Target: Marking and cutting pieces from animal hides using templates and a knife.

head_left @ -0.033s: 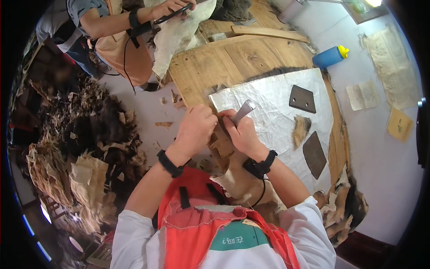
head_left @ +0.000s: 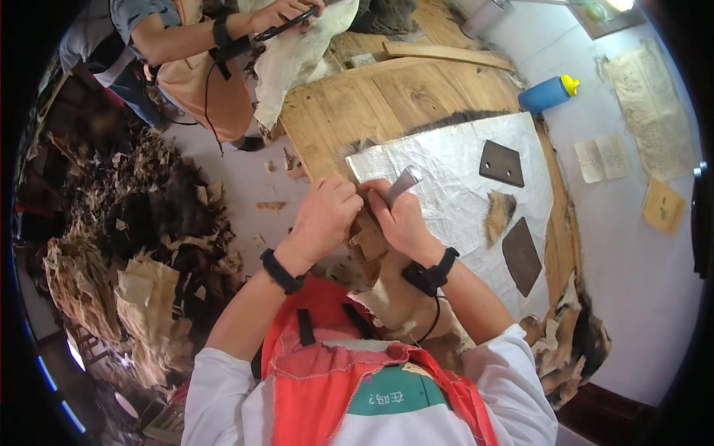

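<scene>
My right hand point(head_left: 405, 227) is closed round a tool with a flat grey metal handle point(head_left: 404, 184), which sticks up past the thumb; its working end is hidden. Close beside it, my left hand point(head_left: 325, 217) is bent into a pinch, fingertips almost touching the right hand. Whatever the left fingers hold is hidden under them. Below the hands, a small tan-brown piece point(head_left: 369, 245) hangs at the table's near edge. A pale hide point(head_left: 409, 297) lies over my lap under the right forearm.
On the wooden table point(head_left: 349, 111) lie a white sheet point(head_left: 431, 167), a dark plate with holes point(head_left: 503, 163), another dark plate point(head_left: 522, 256) and a fur scrap point(head_left: 500, 217). A blue bottle point(head_left: 541, 97) is by the wall. Fur scraps point(head_left: 163, 193) heap at left. A co-worker's hand point(head_left: 286, 13) is far left.
The tool's handle has shifted very slightly left and down in the right hand. Otherwise both hands stay in almost the same place.
</scene>
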`<action>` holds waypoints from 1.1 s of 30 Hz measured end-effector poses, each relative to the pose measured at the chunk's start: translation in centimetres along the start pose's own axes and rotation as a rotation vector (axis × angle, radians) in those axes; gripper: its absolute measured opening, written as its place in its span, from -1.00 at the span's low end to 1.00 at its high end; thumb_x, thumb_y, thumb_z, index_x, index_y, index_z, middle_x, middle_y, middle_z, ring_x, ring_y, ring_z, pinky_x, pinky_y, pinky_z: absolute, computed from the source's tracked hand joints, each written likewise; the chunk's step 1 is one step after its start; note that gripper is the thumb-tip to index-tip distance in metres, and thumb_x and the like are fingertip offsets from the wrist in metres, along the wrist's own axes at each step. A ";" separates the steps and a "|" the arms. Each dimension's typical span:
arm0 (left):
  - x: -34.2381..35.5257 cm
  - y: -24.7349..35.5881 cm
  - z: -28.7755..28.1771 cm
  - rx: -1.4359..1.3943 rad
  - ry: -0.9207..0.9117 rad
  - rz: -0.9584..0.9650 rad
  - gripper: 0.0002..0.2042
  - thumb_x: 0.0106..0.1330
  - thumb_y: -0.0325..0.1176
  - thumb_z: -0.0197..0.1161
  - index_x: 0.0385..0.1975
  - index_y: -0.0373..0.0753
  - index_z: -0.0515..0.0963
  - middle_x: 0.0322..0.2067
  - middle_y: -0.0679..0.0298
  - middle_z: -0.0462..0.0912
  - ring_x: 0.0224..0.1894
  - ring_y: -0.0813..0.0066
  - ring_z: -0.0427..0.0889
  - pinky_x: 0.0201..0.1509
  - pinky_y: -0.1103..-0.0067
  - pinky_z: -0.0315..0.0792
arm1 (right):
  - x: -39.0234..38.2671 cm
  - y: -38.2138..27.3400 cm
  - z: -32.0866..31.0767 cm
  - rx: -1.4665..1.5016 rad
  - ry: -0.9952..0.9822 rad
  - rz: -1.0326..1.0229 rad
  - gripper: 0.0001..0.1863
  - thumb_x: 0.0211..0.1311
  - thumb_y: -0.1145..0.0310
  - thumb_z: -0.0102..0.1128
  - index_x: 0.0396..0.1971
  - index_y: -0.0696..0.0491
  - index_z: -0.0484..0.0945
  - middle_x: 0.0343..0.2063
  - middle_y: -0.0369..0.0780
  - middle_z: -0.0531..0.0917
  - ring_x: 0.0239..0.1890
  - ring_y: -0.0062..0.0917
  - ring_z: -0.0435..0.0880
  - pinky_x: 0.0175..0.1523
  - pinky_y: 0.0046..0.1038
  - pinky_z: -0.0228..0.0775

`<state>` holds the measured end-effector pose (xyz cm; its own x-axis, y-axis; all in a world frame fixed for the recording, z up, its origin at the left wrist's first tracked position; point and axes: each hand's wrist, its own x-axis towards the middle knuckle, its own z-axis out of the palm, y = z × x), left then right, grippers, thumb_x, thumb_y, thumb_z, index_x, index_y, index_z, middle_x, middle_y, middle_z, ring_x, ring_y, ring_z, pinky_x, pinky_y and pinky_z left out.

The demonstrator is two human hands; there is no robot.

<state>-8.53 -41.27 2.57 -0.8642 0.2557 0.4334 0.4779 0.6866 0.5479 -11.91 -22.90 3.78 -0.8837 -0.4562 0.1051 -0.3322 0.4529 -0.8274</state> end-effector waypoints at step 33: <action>-4.6 3.6 -0.1 0.095 0.087 -0.157 -0.69 0.15 -0.28 0.41 -0.12 -0.15 0.58 -0.16 0.26 0.58 -0.05 0.19 0.51 0.16 0.23 0.28 | -12.1 -2.1 -8.2 0.482 0.118 0.245 -0.76 0.31 0.46 -0.02 -0.23 0.17 0.67 -0.07 -0.14 0.58 0.07 -0.40 0.51 0.22 -0.38 0.28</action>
<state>-2.82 -40.05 2.67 -0.9080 0.0836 0.4106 0.3180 0.7756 0.5452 -3.24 -12.04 8.76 -0.9564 -0.2797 -0.0840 0.0519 0.1201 -0.9914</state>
